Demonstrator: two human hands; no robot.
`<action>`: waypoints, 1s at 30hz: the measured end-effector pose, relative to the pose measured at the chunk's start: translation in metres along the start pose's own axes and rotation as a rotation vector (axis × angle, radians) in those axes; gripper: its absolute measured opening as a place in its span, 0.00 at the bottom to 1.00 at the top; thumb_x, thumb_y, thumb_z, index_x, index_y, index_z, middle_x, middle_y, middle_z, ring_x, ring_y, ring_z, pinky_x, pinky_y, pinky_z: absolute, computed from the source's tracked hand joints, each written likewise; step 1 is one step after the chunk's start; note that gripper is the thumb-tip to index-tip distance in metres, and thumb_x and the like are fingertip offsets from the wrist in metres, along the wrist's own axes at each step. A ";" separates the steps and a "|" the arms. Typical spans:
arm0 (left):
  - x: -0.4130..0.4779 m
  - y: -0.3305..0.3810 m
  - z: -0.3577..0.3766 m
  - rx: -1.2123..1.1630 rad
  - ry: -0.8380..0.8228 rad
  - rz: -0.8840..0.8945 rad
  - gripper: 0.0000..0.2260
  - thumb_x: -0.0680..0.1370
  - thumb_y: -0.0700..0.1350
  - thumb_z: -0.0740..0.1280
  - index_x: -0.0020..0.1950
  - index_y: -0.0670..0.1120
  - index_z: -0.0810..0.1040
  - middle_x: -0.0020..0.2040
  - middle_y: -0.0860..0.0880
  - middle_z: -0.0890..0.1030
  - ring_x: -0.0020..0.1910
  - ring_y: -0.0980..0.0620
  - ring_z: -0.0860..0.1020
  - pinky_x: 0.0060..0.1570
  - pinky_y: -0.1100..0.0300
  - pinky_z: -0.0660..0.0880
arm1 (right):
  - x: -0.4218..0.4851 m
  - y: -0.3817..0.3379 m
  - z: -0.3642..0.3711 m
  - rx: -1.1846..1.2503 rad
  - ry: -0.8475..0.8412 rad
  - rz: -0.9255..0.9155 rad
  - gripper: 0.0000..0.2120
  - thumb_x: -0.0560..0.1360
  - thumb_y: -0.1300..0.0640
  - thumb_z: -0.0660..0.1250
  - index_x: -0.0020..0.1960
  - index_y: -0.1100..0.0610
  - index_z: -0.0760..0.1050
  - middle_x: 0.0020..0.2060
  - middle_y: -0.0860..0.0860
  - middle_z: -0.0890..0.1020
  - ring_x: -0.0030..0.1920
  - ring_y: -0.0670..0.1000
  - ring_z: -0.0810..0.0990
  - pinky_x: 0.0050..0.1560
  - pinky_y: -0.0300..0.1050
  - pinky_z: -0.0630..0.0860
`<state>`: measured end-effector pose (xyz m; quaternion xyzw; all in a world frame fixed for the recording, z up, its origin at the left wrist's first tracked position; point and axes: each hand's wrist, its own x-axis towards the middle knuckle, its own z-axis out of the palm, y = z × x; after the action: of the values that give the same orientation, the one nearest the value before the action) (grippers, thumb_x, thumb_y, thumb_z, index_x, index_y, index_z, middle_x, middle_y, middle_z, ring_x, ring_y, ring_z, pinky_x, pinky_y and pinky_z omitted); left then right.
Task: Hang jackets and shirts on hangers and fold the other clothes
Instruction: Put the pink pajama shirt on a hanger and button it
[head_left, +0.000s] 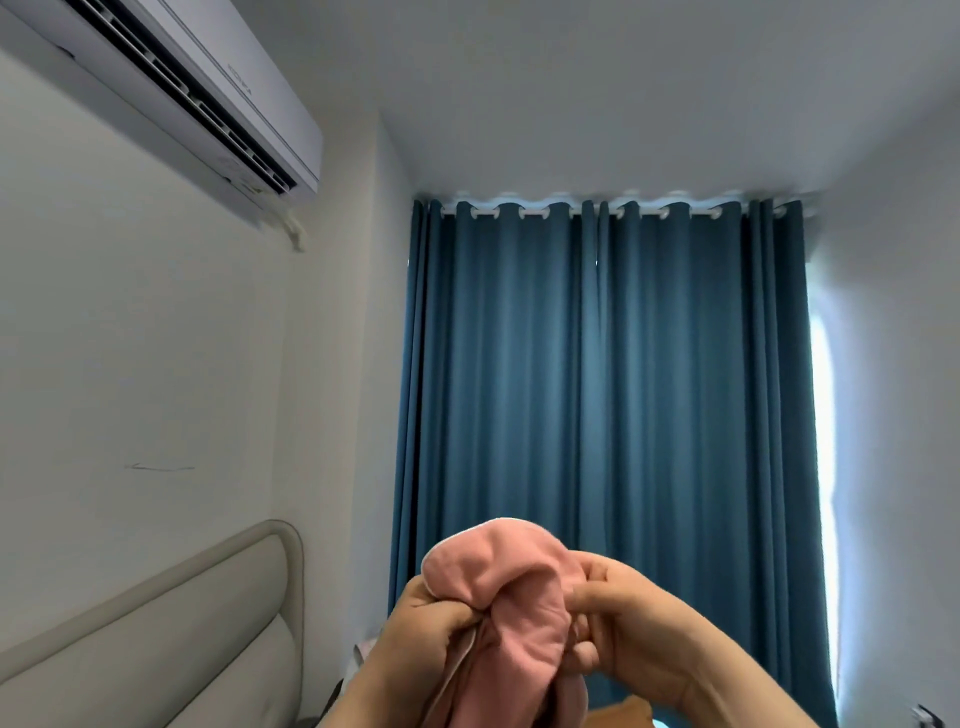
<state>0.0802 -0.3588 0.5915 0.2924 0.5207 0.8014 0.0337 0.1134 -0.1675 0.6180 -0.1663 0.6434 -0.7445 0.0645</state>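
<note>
both hands gripping bunched pink garment (511, 597), left hand (415, 623), right hand (623, 618)

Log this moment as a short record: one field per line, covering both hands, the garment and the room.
left hand: grips the pink garment's bunched fabric
right hand: fingers curled, pinching the same garment
pink garment: held up in front of the camera, crumpled, not yet folded or hung
hanger: none in view
backdrop: blue curtain, drawn shut
left wall: air conditioner high up, padded headboard below
</note>
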 end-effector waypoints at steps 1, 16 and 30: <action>-0.001 0.004 -0.002 0.014 -0.012 0.006 0.24 0.74 0.20 0.54 0.32 0.37 0.84 0.34 0.38 0.83 0.32 0.50 0.83 0.30 0.63 0.77 | 0.002 0.001 -0.002 -0.057 0.038 -0.029 0.17 0.66 0.66 0.73 0.54 0.64 0.74 0.33 0.56 0.75 0.29 0.50 0.74 0.28 0.41 0.74; 0.008 0.008 -0.042 -0.080 0.221 -0.028 0.14 0.76 0.32 0.54 0.53 0.28 0.77 0.50 0.25 0.79 0.53 0.28 0.78 0.59 0.34 0.73 | 0.030 0.050 0.023 -1.202 0.704 -1.179 0.10 0.69 0.63 0.63 0.36 0.52 0.64 0.34 0.45 0.67 0.32 0.48 0.65 0.31 0.39 0.65; 0.011 0.016 -0.061 0.180 0.293 0.068 0.09 0.76 0.33 0.67 0.45 0.43 0.85 0.44 0.40 0.85 0.43 0.44 0.83 0.43 0.53 0.79 | 0.023 0.042 0.035 -1.142 0.818 -1.031 0.06 0.70 0.59 0.62 0.37 0.51 0.76 0.36 0.46 0.70 0.32 0.45 0.70 0.31 0.34 0.68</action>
<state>0.0444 -0.4118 0.5920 0.1917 0.5797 0.7861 -0.0958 0.0987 -0.2145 0.5844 -0.1633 0.7355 -0.2457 -0.6099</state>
